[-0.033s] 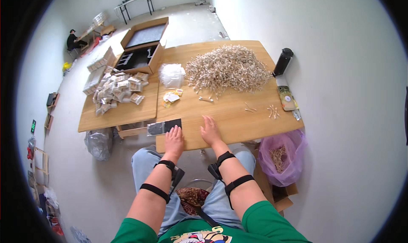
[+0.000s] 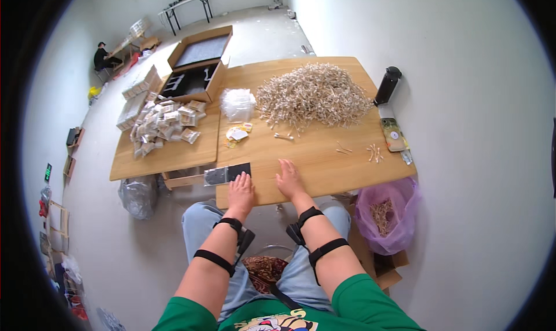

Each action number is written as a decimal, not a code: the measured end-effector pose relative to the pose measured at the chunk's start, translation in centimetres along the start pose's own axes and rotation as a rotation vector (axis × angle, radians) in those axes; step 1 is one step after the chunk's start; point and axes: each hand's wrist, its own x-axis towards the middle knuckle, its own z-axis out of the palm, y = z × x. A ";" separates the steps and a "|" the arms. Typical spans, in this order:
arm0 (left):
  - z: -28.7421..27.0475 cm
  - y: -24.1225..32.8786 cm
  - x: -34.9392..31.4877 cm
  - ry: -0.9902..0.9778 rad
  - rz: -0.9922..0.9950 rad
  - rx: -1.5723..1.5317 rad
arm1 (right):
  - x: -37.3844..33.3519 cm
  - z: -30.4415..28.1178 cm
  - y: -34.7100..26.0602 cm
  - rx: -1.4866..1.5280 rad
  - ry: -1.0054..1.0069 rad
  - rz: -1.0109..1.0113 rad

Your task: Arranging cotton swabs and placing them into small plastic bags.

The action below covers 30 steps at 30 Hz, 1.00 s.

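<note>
My left hand lies flat at the table's near edge, fingertips on a black pad beside a clear plastic sleeve. To its right, my right hand rests on the bare wood of the table, fingers stretched out and holding nothing. Beyond the hands is a large heap of cotton swabs. A small bundle of swabs lies in front of it. Left of the heap sit a stack of clear plastic bags and some white and yellow labels.
Many filled swab packets are piled on the left. Behind them stands an open cardboard box with black lining. At the right edge are a black bottle and a phone. A purple bag of swabs sits below. A person sits far off.
The whole view has shifted slightly, so everything appears a little further right and lower. Both hands keep their places on the table.
</note>
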 end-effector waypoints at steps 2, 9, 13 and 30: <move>-2.1 0.7 0.5 -0.085 -0.038 -0.002 | 0.1 0.0 0.1 -0.040 -0.050 -0.005; -3.7 0.7 1.8 -0.235 -0.029 -0.018 | 0.4 0.1 1.1 -0.033 -0.098 0.033; -3.0 1.3 2.6 -0.245 -0.047 0.049 | 0.6 -0.2 1.3 -0.078 -0.115 0.002; -3.8 1.8 3.0 -0.365 0.097 -0.007 | -0.3 0.0 -1.1 -0.205 -0.046 0.158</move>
